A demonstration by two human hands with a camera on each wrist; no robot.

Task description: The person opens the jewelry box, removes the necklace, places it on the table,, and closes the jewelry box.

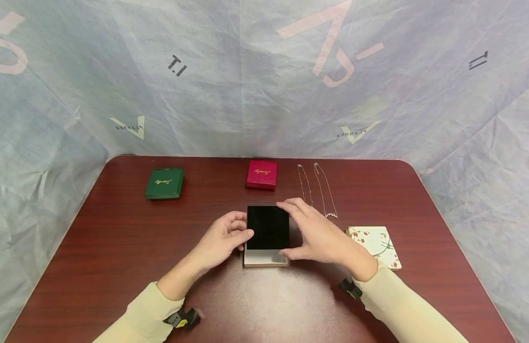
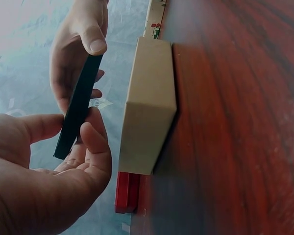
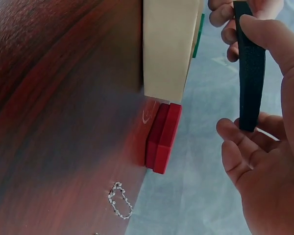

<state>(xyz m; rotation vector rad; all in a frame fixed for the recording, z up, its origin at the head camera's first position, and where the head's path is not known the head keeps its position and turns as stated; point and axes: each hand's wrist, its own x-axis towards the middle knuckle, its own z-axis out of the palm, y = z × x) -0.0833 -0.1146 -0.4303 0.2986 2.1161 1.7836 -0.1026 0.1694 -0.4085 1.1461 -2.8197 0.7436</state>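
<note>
A flat square black pad (image 1: 268,227) is held level by both hands above a cream box (image 1: 265,265). In the left wrist view a gap shows between the pad (image 2: 79,105) and the box (image 2: 152,78). My left hand (image 1: 223,238) pinches the pad's left edge, thumb on top and fingers beneath. My right hand (image 1: 318,233) spans its right side, the thumb at the near corner and fingertips at the far one. The right wrist view shows the pad (image 3: 252,73) edge-on between that thumb and fingers. The box's inside is mostly hidden under the pad.
Behind the hands are a red box (image 1: 262,175) and, further left, a green box (image 1: 165,184). Two thin chain necklaces, one with a small curved pendant (image 1: 331,215), lie right of the red box. A floral-patterned lid or box (image 1: 369,240) sits beside the right forearm.
</note>
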